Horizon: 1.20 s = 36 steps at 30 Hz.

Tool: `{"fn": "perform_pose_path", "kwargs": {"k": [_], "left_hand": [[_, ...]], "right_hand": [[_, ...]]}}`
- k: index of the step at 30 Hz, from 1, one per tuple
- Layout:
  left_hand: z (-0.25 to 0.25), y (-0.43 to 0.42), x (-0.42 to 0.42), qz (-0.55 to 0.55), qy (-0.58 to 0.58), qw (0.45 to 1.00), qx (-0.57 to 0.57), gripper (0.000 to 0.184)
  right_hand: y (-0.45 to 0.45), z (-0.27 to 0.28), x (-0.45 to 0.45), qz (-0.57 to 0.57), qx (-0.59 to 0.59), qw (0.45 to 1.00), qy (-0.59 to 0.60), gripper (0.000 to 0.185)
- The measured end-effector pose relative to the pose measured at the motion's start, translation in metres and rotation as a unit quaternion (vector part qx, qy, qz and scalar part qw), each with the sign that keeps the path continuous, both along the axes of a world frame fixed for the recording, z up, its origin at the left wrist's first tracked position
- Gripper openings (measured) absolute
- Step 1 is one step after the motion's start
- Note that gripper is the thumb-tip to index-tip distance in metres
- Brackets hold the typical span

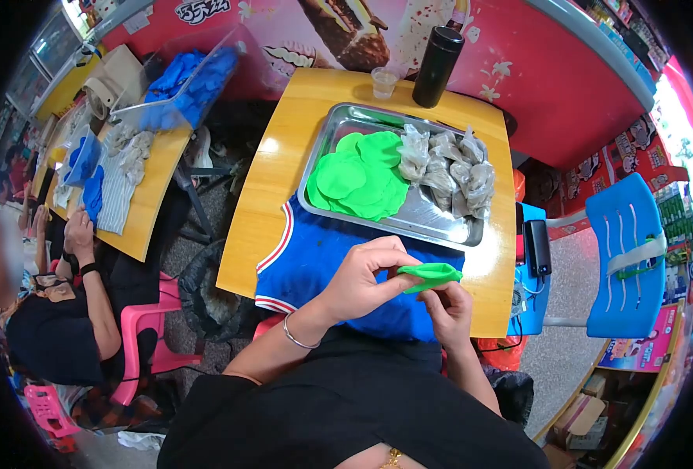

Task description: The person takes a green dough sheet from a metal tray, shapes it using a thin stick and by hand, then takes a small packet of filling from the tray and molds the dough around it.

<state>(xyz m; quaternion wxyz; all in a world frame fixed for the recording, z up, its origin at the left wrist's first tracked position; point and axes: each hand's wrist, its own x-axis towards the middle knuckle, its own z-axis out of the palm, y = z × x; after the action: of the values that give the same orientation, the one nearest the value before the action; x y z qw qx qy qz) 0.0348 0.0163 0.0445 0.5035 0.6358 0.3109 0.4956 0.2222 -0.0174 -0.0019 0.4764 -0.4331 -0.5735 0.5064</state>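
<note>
Above the near edge of the table, I hold a folded bright green flat piece [431, 273] between both hands. My left hand [371, 273] pinches its left end between thumb and fingers. From below and to the right, my right hand [448, 309] grips the same piece, its fingertips partly hidden. Beyond my hands lies a metal tray [339, 117] with a pile of rounded flat green pieces [358, 176] on its left side. Several clear plastic bags [448, 168] with greyish contents sit on the tray's right side. A blue cloth with striped trim [299, 262] lies under my hands.
A black bottle [438, 66] and a clear cup [384, 83] stand at the table's [284, 117] far edge. At left, another person [65, 313] works at a second table. A blue chair [624, 254] is on the right; a bagged bin [213, 293] is on the left.
</note>
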Motion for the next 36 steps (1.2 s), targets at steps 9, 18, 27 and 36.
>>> {"fn": "perform_pose_path", "kwargs": {"k": [9, 18, 27, 36], "left_hand": [[0.004, -0.009, 0.001, 0.010, -0.005, 1.000, -0.023, 0.019], [0.004, -0.007, 0.001, 0.067, 0.043, 0.993, 0.087, 0.022], [-0.006, -0.011, 0.006, 0.031, -0.014, 0.996, 0.081, 0.016], [-0.010, -0.012, 0.006, 0.057, 0.006, 0.995, 0.077, 0.012]], "right_hand": [[-0.004, 0.004, -0.002, 0.039, -0.156, 0.967, 0.197, 0.013], [-0.004, 0.018, -0.006, 0.027, -0.113, 0.983, 0.144, 0.011], [-0.008, 0.003, 0.001, 0.043, -0.129, 0.952, 0.275, 0.012], [-0.006, 0.015, -0.001, 0.028, -0.097, 0.980, 0.173, 0.011]]}}
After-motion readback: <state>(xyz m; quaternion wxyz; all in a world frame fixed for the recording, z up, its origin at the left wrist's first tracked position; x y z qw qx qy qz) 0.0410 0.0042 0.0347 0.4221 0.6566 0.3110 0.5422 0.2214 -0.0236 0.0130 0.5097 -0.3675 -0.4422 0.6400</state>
